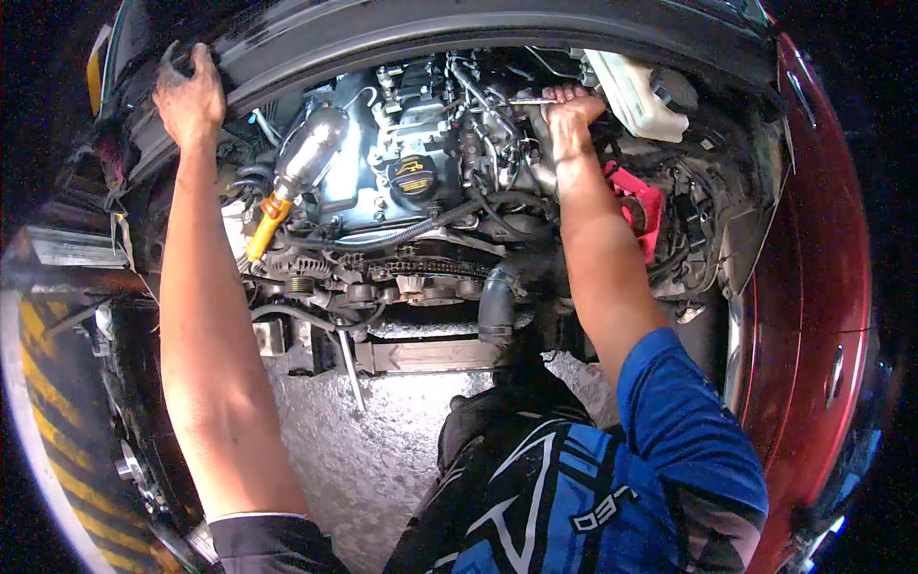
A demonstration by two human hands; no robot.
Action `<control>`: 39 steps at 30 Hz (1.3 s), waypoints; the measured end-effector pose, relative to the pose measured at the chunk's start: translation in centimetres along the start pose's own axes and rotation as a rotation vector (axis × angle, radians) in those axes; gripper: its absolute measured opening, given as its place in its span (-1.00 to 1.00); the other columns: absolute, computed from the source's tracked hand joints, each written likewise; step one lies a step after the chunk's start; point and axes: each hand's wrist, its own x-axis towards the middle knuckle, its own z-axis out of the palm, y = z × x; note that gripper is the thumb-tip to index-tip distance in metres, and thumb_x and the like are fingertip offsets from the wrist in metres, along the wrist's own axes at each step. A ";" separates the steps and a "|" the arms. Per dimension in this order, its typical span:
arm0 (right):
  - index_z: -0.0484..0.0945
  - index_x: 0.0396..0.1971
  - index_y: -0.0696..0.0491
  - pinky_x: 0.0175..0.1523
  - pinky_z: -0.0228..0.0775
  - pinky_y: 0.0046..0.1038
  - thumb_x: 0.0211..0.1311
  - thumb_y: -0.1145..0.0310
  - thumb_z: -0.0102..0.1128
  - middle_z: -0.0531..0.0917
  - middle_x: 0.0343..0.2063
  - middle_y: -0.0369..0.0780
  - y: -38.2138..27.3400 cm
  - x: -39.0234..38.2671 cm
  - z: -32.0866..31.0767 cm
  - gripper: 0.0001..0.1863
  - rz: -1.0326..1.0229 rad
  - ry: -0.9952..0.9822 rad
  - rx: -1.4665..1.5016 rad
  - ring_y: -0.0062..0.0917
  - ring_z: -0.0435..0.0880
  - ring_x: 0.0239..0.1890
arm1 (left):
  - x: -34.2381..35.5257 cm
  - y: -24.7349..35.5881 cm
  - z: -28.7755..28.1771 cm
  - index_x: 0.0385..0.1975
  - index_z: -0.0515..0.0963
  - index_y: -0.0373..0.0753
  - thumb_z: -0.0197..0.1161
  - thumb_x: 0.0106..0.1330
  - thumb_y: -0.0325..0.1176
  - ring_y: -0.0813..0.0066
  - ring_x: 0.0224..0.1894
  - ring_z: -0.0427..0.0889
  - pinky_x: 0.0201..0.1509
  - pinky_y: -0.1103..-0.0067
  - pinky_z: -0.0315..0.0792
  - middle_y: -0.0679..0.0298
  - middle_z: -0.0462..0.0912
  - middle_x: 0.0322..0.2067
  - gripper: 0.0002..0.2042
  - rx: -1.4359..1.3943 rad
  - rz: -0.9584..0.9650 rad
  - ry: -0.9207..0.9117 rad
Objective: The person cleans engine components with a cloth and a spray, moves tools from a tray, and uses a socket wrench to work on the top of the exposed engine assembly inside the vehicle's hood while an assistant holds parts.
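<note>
My right hand (574, 107) reaches deep into the engine bay at the far right, its fingers curled around one end of a slim metal tool (529, 101). The tool's shaft points left over pipes and wiring; its kind is unclear. On the far left, my left hand (189, 100) rests against the edge of a dark body panel (277, 72), thumb and finger spread. Between my arms lies the engine (363, 182), with a black oil filler cap (413, 177) on top. A lit work lamp (314, 142) with a yellow handle (270, 228) leans on its left side.
A white plastic reservoir (626, 96) stands beyond my right hand. Pink-red cloth (645, 206) lies beside my right forearm. A thick black hose (494, 304) rises at the front, above a metal crossbar (430, 356). A red car panel (803, 316) flanks the right; yellow-black stripes (53, 402) mark the left.
</note>
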 end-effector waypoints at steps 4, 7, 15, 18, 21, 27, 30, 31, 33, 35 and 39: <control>-0.06 -0.83 -0.14 -0.58 -0.05 -0.43 0.16 0.13 -0.23 -0.02 -0.87 -0.36 0.1 -0.7 -0.5 -0.58 -0.016 -0.141 0.005 -0.54 -0.07 -0.80 | 0.2 -0.5 0.2 0.18 0.39 -0.19 0.07 0.26 0.12 -0.06 0.17 0.40 0.28 0.27 0.23 -0.07 0.48 0.10 -0.39 0.001 -0.015 -0.004; -0.04 -0.83 -0.14 -0.54 0.00 -0.42 0.15 0.16 -0.18 0.01 -0.87 -0.35 0.3 -1.2 -0.8 -0.58 -0.039 -0.102 0.003 -0.52 -0.02 -0.77 | 0.3 -0.8 0.4 0.18 0.39 -0.17 0.08 0.26 0.12 -0.05 0.16 0.40 0.27 0.27 0.24 -0.07 0.49 0.09 -0.40 0.041 0.081 0.041; 0.06 -0.70 -0.10 -0.42 0.15 -0.32 0.15 0.20 -0.05 0.07 -0.75 -0.35 1.4 -2.3 -0.7 -0.66 -0.047 -0.104 -0.007 -0.46 0.09 -0.70 | -0.1 0.4 -0.1 0.17 0.40 -0.16 0.09 0.25 0.12 -0.04 0.17 0.40 0.28 0.28 0.25 -0.07 0.49 0.09 -0.40 0.006 -0.044 0.018; 0.05 -0.71 -0.11 -0.45 0.14 -0.33 0.16 0.19 -0.06 0.06 -0.77 -0.35 1.3 -2.4 -0.7 -0.65 -0.021 -0.083 0.011 -0.47 0.09 -0.71 | 0.0 0.4 -0.2 0.16 0.41 -0.16 0.09 0.25 0.11 -0.04 0.17 0.40 0.28 0.28 0.25 -0.06 0.50 0.08 -0.41 -0.014 -0.017 0.028; 0.03 -0.72 -0.12 -0.48 0.12 -0.35 0.17 0.20 -0.07 0.04 -0.78 -0.35 1.5 -2.4 -0.7 -0.64 -0.031 -0.162 0.018 -0.48 0.08 -0.71 | 0.1 0.1 -0.1 0.15 0.42 -0.19 0.11 0.23 0.10 -0.05 0.16 0.41 0.27 0.28 0.25 -0.07 0.50 0.08 -0.41 -0.020 -0.043 0.028; -0.01 -0.71 -0.10 -0.46 0.12 -0.36 0.18 0.21 -0.09 0.02 -0.76 -0.34 1.4 -1.7 -0.9 -0.63 -0.035 -0.088 0.031 -0.48 0.07 -0.69 | 0.1 -0.2 -0.1 0.19 0.37 -0.21 0.02 0.30 0.15 -0.12 0.14 0.42 0.26 0.25 0.25 -0.11 0.46 0.11 -0.39 0.020 0.036 0.019; 0.10 -0.70 -0.07 -0.41 0.22 -0.33 0.21 0.19 -0.12 0.14 -0.76 -0.32 1.5 0.6 -1.0 -0.67 -0.028 -0.064 -0.027 -0.46 0.15 -0.68 | 0.1 0.0 -0.1 0.19 0.36 -0.21 0.00 0.31 0.17 -0.13 0.14 0.41 0.27 0.25 0.24 -0.10 0.46 0.12 -0.38 0.059 0.038 0.016; 0.10 -0.70 -0.07 -0.41 0.22 -0.33 0.21 0.19 -0.12 0.14 -0.76 -0.32 1.6 1.7 -1.2 -0.67 -0.017 -0.077 -0.029 -0.46 0.15 -0.68 | 0.1 0.0 -0.1 0.19 0.36 -0.21 -0.02 0.31 0.17 -0.13 0.14 0.41 0.27 0.25 0.23 -0.10 0.46 0.12 -0.37 0.060 0.029 0.004; 0.26 -0.66 -0.04 -0.37 0.33 -0.30 0.25 0.17 -0.17 0.33 -0.74 -0.29 2.3 4.5 -1.1 -0.69 -0.057 0.142 0.029 -0.43 0.27 -0.67 | 0.1 0.0 -0.1 0.19 0.36 -0.22 -0.03 0.32 0.17 -0.14 0.14 0.41 0.27 0.25 0.23 -0.11 0.46 0.11 -0.37 0.060 0.024 -0.006; 0.32 -0.65 -0.04 -0.44 0.33 -0.35 0.17 0.21 -0.21 0.44 -0.67 -0.27 3.7 7.3 -1.4 -0.74 -0.137 0.159 -0.004 -0.46 0.38 -0.66 | 0.1 0.0 -0.1 0.20 0.37 -0.20 -0.04 0.32 0.17 -0.12 0.15 0.41 0.28 0.25 0.22 -0.09 0.46 0.12 -0.38 0.073 -0.039 -0.017; 0.41 -0.62 -0.07 -0.40 0.38 -0.42 0.22 0.10 -0.13 0.52 -0.61 -0.31 3.9 10.1 -3.2 -0.69 -0.094 0.182 -0.044 -0.49 0.50 -0.58 | 0.1 -0.2 -0.1 0.19 0.38 -0.21 -0.04 0.32 0.17 -0.10 0.18 0.39 0.30 0.26 0.21 -0.08 0.46 0.12 -0.37 0.043 0.063 -0.033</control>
